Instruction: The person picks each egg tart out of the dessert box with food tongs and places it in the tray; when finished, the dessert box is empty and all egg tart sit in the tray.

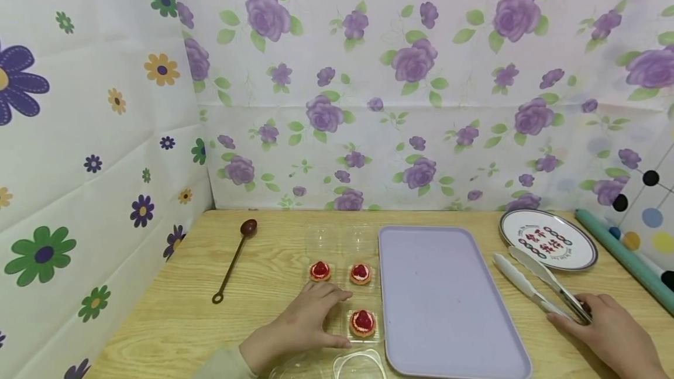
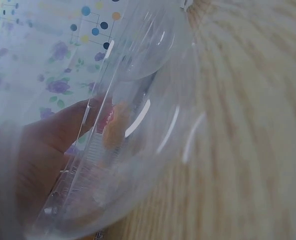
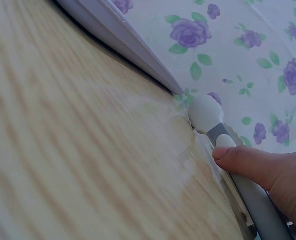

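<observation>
White-tipped tongs (image 1: 544, 278) splayed; three red-topped tarts (image 1: 362, 323) in clear packaging (image 1: 360, 367).

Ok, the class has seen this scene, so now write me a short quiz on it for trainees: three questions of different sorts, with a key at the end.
1. Multiple choice: what does the right hand hold?
A) the round plate
B) the tongs
C) the green roll

2. True or false: in the head view, the brown spoon lies to the left of the purple tray.

3. Count: how many red-topped tarts show in the head view?

Key:
1. B
2. True
3. Three
</observation>
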Available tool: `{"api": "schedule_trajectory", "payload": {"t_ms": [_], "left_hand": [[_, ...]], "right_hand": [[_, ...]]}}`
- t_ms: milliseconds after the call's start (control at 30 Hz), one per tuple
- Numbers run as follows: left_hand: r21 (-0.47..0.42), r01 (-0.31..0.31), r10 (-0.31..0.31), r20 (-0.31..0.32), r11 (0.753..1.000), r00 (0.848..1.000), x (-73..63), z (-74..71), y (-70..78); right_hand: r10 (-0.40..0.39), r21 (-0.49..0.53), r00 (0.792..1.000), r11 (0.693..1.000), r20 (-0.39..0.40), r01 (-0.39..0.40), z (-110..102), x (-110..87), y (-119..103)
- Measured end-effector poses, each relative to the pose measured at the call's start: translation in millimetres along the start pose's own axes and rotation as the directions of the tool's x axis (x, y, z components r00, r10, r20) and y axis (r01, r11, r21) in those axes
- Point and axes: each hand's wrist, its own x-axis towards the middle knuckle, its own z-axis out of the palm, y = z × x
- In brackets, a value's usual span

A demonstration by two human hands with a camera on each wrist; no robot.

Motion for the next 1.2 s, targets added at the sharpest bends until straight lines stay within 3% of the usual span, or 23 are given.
{"api": "schedule_trajectory", "payload": {"t_ms": [300,733,1033,1200], "left_hand": [[-0.009,0.008,-0.008,0.010,1.000,1.000,-1.5,0.8,-0.6],[-0.004,0.007,-0.007,0.014,1.000,1.000,-2.5,-1.7,-2.1],[-0.019,0.002,-0.002,0.008,1.000,1.000,-2.4,-0.3,-1.6],[-0.005,-0.013,0.013,-0.010,1.000,1.000,-1.4,1.8,-2.0]], "right_hand": [[0.006,0.006,1.000,1.000,-0.020,-0.006,0.4,-0.6,-2.2],[-0.011,0.014,0.994,1.000,-0.108,0.013,0.0,-1.9,-8.4],[0.001,0.054,0.980,0.998,-0.201,0.010,-12.3,-4.3,-18.1],[-0.026,0.022,0.972,0.999,-0.233,0.032,-25.2,-4.5,-27.1]]}}
